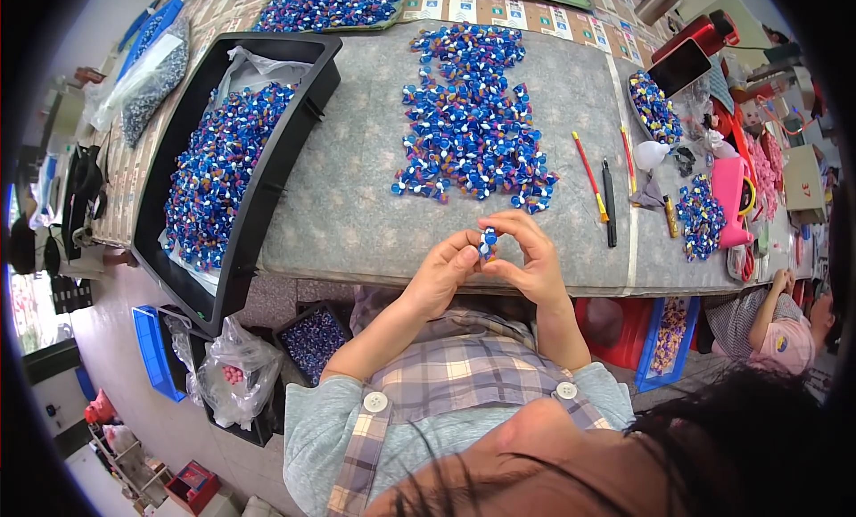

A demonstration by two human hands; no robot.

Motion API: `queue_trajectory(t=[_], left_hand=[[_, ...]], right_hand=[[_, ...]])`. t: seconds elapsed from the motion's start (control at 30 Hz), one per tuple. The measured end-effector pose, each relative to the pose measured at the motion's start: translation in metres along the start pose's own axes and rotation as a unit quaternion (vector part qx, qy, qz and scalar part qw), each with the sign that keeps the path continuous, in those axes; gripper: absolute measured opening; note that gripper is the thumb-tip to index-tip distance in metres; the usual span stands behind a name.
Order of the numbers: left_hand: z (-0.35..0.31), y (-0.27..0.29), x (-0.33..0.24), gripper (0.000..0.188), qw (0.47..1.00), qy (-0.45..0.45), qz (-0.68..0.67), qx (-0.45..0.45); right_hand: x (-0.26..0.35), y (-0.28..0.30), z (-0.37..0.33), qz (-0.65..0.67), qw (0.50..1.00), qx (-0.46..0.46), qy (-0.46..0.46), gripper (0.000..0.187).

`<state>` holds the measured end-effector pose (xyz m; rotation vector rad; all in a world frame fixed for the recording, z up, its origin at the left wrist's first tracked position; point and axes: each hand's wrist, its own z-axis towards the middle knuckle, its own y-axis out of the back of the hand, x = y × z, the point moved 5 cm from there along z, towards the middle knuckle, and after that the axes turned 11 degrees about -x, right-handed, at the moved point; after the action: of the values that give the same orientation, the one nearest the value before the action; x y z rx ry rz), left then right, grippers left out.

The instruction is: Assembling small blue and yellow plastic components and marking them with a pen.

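Observation:
Just in front of the table's near edge, my left hand [443, 269] and my right hand [532, 263] meet, fingertips closed around a small blue-and-white piece [488, 240]. It looks like a tiny moulded plastic figure with a bit of orange; its finer shape is too small to make out. My right thumb and forefinger curve around it from the right, while my left fingers pinch at its left side. Beyond my hands a loose spread of similar blue, white and orange pieces [473, 124] lies on the grey tabletop [348, 178].
To the left, a black tray [276, 151] holds many similar pieces. Brushes [588, 173] and a black pen [609, 205] lie to the right, near a smaller pile [701, 215] and a pink holder [731, 200]. Crates stand below; another person [767, 325] sits at far right.

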<state>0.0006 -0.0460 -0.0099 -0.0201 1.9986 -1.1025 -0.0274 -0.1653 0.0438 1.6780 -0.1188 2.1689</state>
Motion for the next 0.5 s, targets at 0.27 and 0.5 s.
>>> queue_trajectory(t=[0.27,0.5], left_hand=[[0.006,0.022,-0.036,0.029,0.987,-0.063,-0.124,-0.075],[-0.007,0.061,-0.187,0.055,0.916,-0.313,-0.223,-0.117]], right_hand=[[0.002,0.000,0.006,-0.003,1.000,-0.001,-0.009,0.042],[-0.012,0.004,0.020,-0.167,0.984,-0.055,0.038,0.032]])
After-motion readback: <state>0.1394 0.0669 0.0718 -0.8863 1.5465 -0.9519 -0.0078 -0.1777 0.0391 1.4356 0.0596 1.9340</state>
